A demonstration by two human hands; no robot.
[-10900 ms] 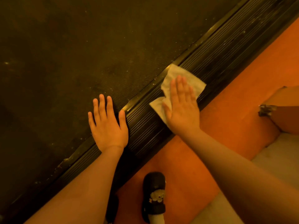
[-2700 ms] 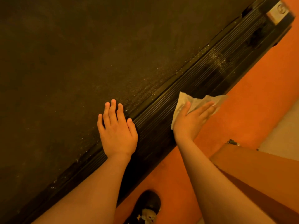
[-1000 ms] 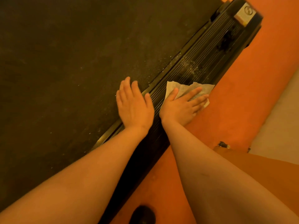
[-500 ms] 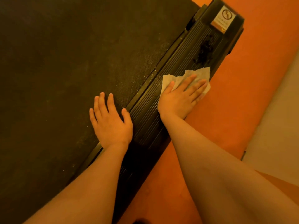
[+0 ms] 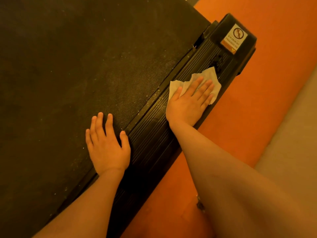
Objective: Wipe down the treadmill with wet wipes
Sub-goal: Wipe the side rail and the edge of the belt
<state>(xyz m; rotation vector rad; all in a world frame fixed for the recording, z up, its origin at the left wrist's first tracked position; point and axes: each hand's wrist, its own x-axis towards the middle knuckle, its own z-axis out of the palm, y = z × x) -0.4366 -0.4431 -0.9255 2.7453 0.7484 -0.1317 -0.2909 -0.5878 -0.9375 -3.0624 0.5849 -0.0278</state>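
Two bare hands lie flat on the treadmill [image 5: 68, 57]. The right hand [image 5: 188, 102] presses the wet wipe [image 5: 208, 74] onto the ribbed side rail [image 5: 151, 140] along the treadmill's right edge, near its end corner. Its fingers are straight and spread, not curled, so the wipe is pinned rather than clutched. The left hand [image 5: 108, 145] rests palm-down at the edge of the belt [image 5: 120, 79], just beside the rail, relaxed and holding nothing; it looks like a brace.

The wipe is thin, soft and limp: it is creased, and its corners stick out past the fingertips and thumb. It will likely bunch and drag on the rail's ridges, so a broad palm over its middle suits it better than a pinch at one corner.

A dark clump of dirt [image 5: 217, 63] sits on the rail just past the wipe's far corner, below the warning label [image 5: 235, 38] on the end cap. Pale specks dot the rail beside the thumb, so that stretch seems to need wiping yet. Orange floor [image 5: 257, 100] runs alongside.
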